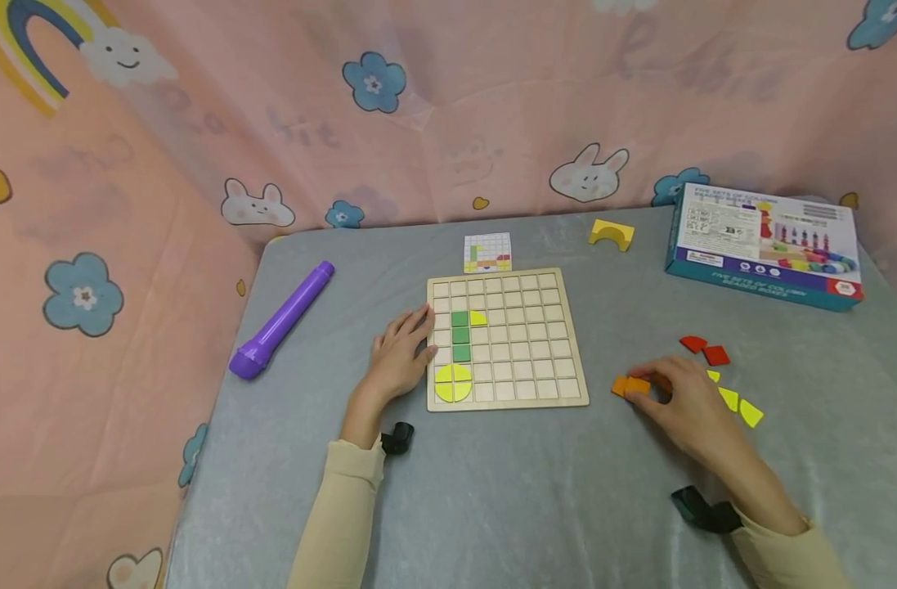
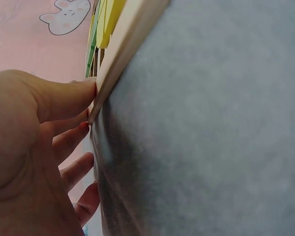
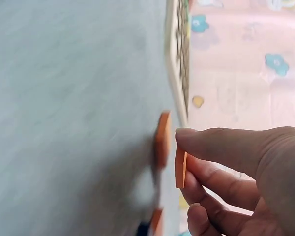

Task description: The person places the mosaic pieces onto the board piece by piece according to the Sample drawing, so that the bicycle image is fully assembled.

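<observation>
My left hand (image 1: pixel 398 357) touches the left edge of a wooden grid board (image 1: pixel 522 403), thumb and fingertips against its rim, fingers fairly straight. On the board lie several green square tiles (image 1: pixel 460 334), a yellow circle (image 1: pixel 453 384) made of quarter pieces, and a single yellow piece (image 1: pixel 477 318). Right of the board, my right hand (image 1: pixel 687 409) pinches an orange tile (image 3: pixel 180 167) between thumb and fingers, just above the cloth. Another orange tile (image 3: pixel 162 140) lies beside it; a third orange piece (image 3: pixel 158 223) shows partly at the right wrist view's lower edge.
Red pieces (image 1: pixel 716 355) and yellow pieces (image 1: pixel 751 412) lie around the right hand. A pattern card (image 1: pixel 487 253) touches the board's far side. Farther out are a yellow arch block (image 1: pixel 612 234), a toy box (image 1: pixel 764 245) and a purple microphone-shaped toy (image 1: pixel 282 321).
</observation>
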The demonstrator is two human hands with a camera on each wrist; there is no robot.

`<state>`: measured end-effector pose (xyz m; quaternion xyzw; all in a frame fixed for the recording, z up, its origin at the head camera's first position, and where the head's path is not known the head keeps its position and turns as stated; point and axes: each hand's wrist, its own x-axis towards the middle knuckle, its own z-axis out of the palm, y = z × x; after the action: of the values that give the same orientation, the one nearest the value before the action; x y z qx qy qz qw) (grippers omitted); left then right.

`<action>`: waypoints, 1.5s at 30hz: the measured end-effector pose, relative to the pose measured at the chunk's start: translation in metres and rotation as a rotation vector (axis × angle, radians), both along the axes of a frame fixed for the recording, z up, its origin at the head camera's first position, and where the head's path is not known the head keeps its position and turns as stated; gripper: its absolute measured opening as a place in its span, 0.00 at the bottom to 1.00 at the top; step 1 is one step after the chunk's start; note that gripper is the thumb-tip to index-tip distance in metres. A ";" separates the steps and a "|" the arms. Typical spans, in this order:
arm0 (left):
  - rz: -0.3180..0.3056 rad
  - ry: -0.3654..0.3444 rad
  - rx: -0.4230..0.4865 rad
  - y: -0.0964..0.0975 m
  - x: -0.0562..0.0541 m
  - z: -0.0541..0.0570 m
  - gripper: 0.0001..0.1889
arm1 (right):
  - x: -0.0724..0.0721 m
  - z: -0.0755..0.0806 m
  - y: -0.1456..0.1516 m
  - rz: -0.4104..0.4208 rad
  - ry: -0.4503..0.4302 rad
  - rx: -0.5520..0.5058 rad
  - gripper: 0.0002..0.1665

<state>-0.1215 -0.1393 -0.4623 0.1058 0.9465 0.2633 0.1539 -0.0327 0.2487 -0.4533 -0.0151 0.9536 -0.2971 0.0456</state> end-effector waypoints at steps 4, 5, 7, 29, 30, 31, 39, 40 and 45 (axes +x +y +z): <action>0.005 -0.003 -0.004 0.000 0.000 0.001 0.34 | -0.010 0.008 -0.020 0.060 0.035 -0.036 0.17; 0.005 -0.003 -0.004 0.000 0.000 0.001 0.34 | -0.013 0.009 -0.026 0.080 0.039 -0.049 0.17; 0.004 -0.004 -0.003 0.000 0.000 0.002 0.34 | -0.018 0.011 -0.039 0.121 0.048 -0.065 0.17; 0.008 0.003 0.017 0.001 0.002 0.002 0.34 | -0.059 -0.006 -0.153 0.298 0.081 -0.168 0.15; 0.008 0.003 0.016 0.001 0.002 0.002 0.34 | -0.060 -0.006 -0.154 0.298 0.079 -0.168 0.14; 0.008 0.004 0.015 0.001 0.002 0.002 0.34 | -0.060 -0.006 -0.155 0.299 0.076 -0.169 0.14; 0.010 0.003 0.009 0.001 0.001 0.002 0.34 | -0.062 -0.006 -0.158 0.323 0.069 -0.138 0.14; 0.010 0.002 0.008 0.001 0.001 0.002 0.34 | -0.062 -0.006 -0.158 0.325 0.070 -0.135 0.14; 0.015 0.000 0.004 0.000 0.001 0.001 0.34 | -0.062 -0.005 -0.156 0.317 0.055 -0.128 0.16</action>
<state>-0.1209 -0.1388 -0.4611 0.0992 0.9467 0.2663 0.1519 -0.0942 0.0928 -0.4586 -0.1762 0.9193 -0.3460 0.0646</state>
